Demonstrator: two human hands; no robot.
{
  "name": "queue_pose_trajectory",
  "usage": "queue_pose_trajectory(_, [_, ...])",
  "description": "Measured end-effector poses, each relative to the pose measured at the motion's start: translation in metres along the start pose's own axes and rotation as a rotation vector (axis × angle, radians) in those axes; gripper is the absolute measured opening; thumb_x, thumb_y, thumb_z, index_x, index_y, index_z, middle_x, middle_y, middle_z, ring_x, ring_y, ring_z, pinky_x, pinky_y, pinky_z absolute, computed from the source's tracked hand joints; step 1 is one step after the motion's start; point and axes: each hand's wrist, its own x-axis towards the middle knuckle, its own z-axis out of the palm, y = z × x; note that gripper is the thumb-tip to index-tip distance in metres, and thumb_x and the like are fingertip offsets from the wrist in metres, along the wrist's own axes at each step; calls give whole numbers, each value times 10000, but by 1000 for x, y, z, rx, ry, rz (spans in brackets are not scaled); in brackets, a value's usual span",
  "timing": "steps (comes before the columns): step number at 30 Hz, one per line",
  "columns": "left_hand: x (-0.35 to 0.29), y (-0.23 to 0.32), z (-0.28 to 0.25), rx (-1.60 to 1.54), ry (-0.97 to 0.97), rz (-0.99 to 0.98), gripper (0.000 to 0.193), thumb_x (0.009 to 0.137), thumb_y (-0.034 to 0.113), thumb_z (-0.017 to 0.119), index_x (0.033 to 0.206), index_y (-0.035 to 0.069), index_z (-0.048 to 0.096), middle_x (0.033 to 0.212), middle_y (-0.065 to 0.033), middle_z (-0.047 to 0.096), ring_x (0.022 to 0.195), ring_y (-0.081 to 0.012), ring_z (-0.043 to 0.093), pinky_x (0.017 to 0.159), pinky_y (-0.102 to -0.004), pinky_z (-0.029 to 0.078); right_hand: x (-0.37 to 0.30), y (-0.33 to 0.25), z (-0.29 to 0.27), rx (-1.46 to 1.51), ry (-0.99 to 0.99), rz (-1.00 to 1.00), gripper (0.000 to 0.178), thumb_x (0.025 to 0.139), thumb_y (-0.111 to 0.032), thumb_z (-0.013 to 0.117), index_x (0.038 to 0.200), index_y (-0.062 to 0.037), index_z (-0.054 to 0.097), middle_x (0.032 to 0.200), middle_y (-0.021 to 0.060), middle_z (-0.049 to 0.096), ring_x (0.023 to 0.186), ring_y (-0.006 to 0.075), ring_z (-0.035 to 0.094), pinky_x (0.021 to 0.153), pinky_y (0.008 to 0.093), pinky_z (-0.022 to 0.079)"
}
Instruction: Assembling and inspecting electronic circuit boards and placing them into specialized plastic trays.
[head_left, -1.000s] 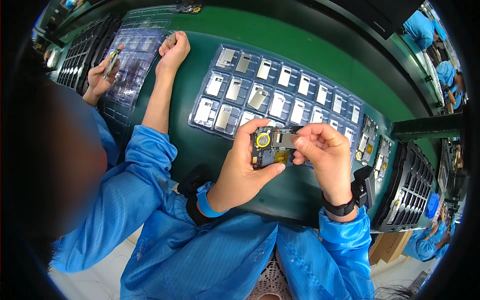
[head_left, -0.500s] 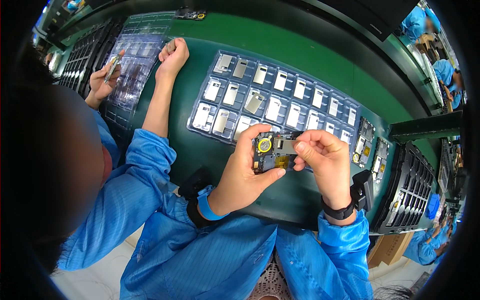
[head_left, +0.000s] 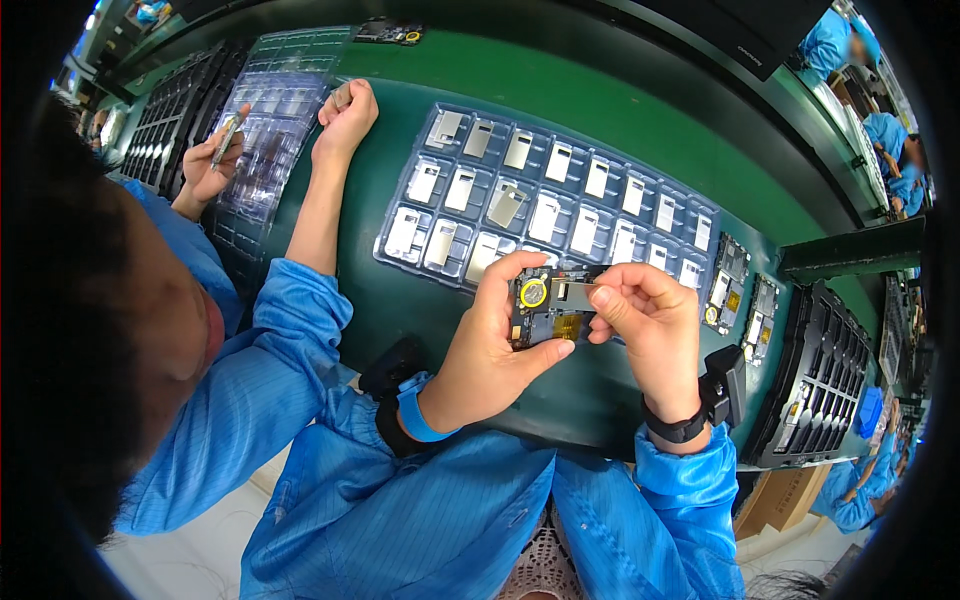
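Note:
My left hand [head_left: 497, 325] is closed round the left end of a dark circuit board [head_left: 541, 328], thumb along its near edge and fingers at its far side. The board carries a round yellow-rimmed part [head_left: 533, 292] and a patch of amber film [head_left: 568, 327]. My right hand [head_left: 645, 312] pinches a thin silver metal shield plate [head_left: 574, 294] by its right end. The plate has a small rectangular cutout and lies over the board's upper right part. Whether it is seated or only touching, I cannot tell. My right fingers hide the board's right end.
Beyond my hands lies a clear plastic tray [head_left: 478, 214] with silver plates in its pockets. Two circuit boards [head_left: 728, 285] [head_left: 761, 318] and a black slotted tray [head_left: 818, 372] are to the right. At left, a co-worker's hands [head_left: 345, 122] are near more plastic trays [head_left: 268, 130].
The metal plate has tilted slightly over the board, its right end still in my right fingers. The board in my left hand has shifted very little.

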Motion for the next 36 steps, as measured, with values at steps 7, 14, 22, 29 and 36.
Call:
queue_pose_trajectory(7, [1,-1,2,3,6,21,643,706,-57,632,1238,37,284,1052,-98,474,968,-124,500,822,-255,439,-3,-1,4,-77,68,-13,111,777,-30,632,858,38,600,667,38,597,554,64,543,492,190,465])
queue_pose_trajectory(14, [1,-1,2,9,14,12,644,700,-58,637,1233,36,287,1046,-103,477,955,-130,511,807,-258,451,-3,0,9,-160,153,-74,112,753,-35,654,818,43,608,642,46,597,533,62,542,466,190,455])
queue_pose_trajectory(22, [2,-1,3,47,25,34,638,703,-57,635,1231,35,288,1042,-109,489,950,-135,521,802,-258,454,-1,0,10,-231,206,-78,127,733,-40,674,802,44,610,614,54,591,511,69,541,452,194,456])
queue_pose_trajectory(29, [3,-2,3,95,16,54,581,742,-31,624,1216,31,292,1047,-119,493,938,-140,529,789,-265,476,-1,4,8,-184,213,-91,175,722,-30,683,851,42,589,624,61,593,515,76,550,443,198,448])
queue_pose_trajectory(36, [2,4,6,-77,39,-39,341,868,49,497,1156,31,315,1024,-114,489,883,-149,562,710,-306,545,-6,4,9,-232,226,-133,254,704,-29,699,875,15,515,634,74,607,536,98,583,456,217,457])
